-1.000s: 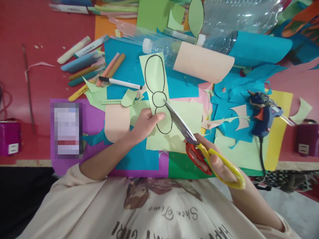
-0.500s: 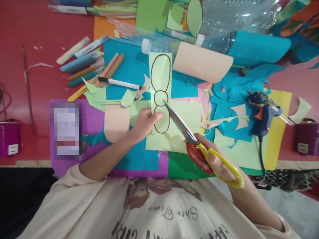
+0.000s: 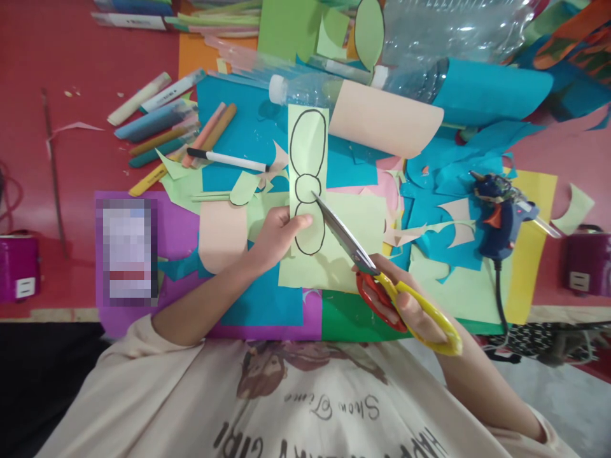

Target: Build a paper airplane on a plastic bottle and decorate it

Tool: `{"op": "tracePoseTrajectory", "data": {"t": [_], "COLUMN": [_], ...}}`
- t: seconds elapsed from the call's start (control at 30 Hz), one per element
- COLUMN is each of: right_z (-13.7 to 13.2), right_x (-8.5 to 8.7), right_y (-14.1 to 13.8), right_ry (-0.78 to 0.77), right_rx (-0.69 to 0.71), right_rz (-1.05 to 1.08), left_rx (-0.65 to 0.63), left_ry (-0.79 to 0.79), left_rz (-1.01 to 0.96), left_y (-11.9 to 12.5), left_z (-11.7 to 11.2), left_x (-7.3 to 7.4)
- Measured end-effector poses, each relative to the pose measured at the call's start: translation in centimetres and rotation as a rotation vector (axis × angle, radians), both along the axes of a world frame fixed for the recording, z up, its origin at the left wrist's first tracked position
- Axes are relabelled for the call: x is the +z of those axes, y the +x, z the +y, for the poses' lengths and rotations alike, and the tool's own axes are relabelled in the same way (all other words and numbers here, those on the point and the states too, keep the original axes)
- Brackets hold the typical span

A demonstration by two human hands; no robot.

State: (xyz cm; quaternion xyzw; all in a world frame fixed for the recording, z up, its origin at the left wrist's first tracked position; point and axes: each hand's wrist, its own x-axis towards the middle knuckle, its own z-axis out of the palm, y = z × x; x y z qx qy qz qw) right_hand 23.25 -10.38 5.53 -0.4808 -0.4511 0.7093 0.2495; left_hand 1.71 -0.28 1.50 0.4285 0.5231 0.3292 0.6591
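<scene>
A strip of pale green paper (image 3: pixel 308 143) carries a bow shape drawn in black: two long loops with a small circle between them. My left hand (image 3: pixel 279 238) pinches its lower part at the left edge, thumb on top. In my right hand (image 3: pixel 405 305) are scissors (image 3: pixel 346 238) with one red and one yellow handle. Their blades look nearly closed, and the tips lie at the right side of the drawn circle. Whether the tips pierce the paper I cannot tell. Under the strip lies a larger pale green sheet (image 3: pixel 353 254).
Several markers (image 3: pixel 157 121) lie at the left, with a black-and-white pen (image 3: pixel 229 159) nearer the middle. Paper-wrapped plastic bottles (image 3: pixel 386 117) lie at the back. At the right are a glue gun (image 3: pixel 501 222) and paper scraps (image 3: pixel 458 219). A blurred phone (image 3: pixel 126 248) rests on purple paper.
The top of the paper strip has dipped slightly towards me. Both hands and the scissors stay almost where they were; the whole view has shifted a little.
</scene>
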Motion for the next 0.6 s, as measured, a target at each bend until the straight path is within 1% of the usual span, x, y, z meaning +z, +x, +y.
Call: {"op": "tracePoseTrajectory", "data": {"t": [0.2,0.43,0.5,0.6], "right_z": [0.2,-0.2,-0.3,-0.1], "right_x": [0.0,-0.2,-0.4,-0.4], "right_y": [0.2,0.9,1.2,1.5], "right_ry": [-0.010,-0.045,-0.046,-0.009], "right_rx": [-0.011,0.019,0.020,0.047], "right_rz": [0.032,0.005,0.020,0.010], "left_rx": [-0.035,-0.126,-0.127,-0.080], "left_ry": [-0.019,-0.042,-0.045,-0.035], "left_rz": [-0.028,-0.061,-0.078,-0.074], "left_y": [-0.1,-0.4,-0.4,-0.4], "left_z": [0.2,0.4,0.5,0.8], "left_x": [0.3,0.3,0.4,0.6]}}
